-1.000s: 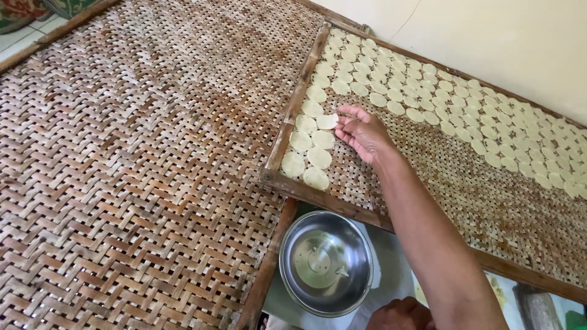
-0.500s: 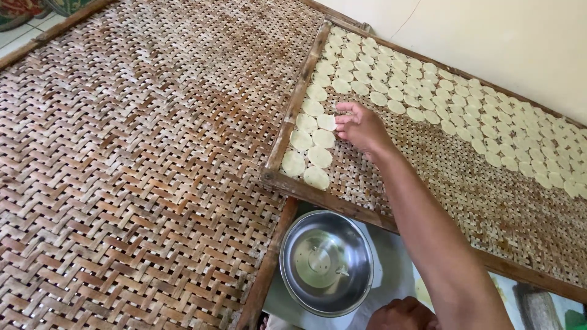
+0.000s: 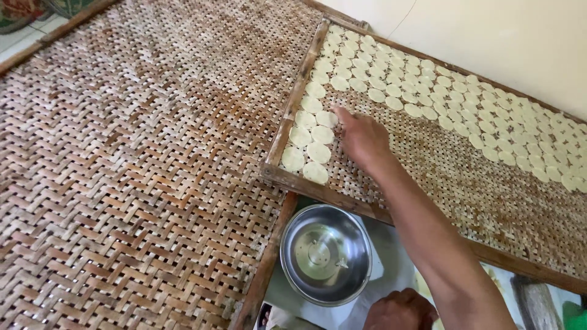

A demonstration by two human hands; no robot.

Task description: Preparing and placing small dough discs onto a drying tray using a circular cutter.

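A woven tray (image 3: 428, 177) with a wooden frame fills the right of the frame. Pale round discs (image 3: 422, 79) lie on it in close rows along its upper edge, and a short double column of them runs down its left end. The middle and lower right of the tray are bare weave.

The right hand (image 3: 362, 137) reaches in from the lower right and rests palm down near the left end, fingers loosely spread and flat, the fingertips touching a disc (image 3: 326, 118) in that column. It grips nothing that shows.

A steel bowl (image 3: 325, 254) stands at bottom centre, just below the tray's frame; it looks empty.

The left hand (image 3: 400, 310) shows only in part at the bottom edge, knuckles up; whether it holds anything cannot be told.

A larger woven mat (image 3: 134, 165) covers the left of the frame.
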